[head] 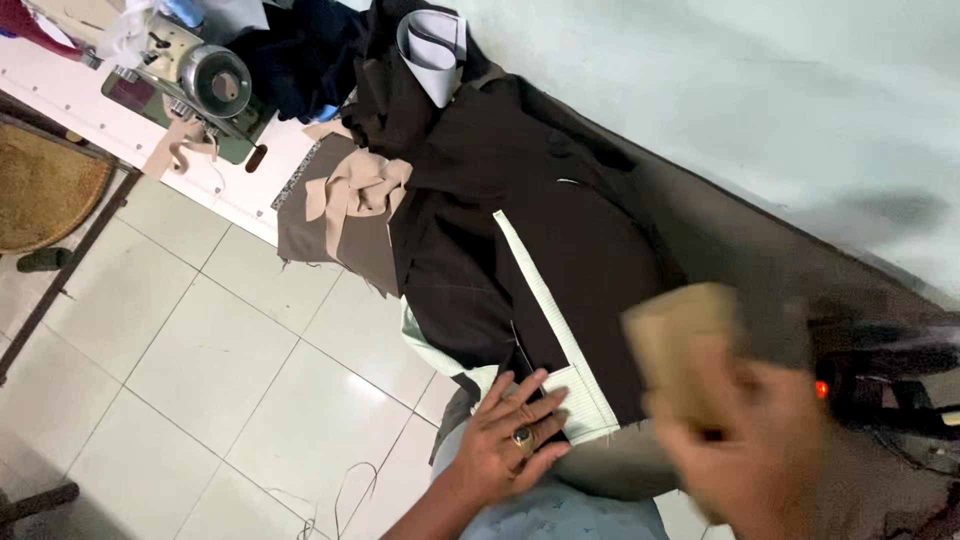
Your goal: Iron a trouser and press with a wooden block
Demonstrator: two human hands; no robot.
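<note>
From the head view, the left hand (510,435) is lying flat with fingers spread, pressing the pale lining edge of a dark brown garment (540,230) that is stretching across the bench (700,90). The right hand (750,450) is gripping a tan wooden block (680,345), held just above the cloth. By my judgement the garment is already laid out and smoothed, while the pressing along the lining strip is looking only partly done. The right hand and block are blurring badly, so finger positions are hard to make out; a dark device with a red light (880,385) is being cut off at right. A sewing machine (195,85) is sitting far left.
</note>
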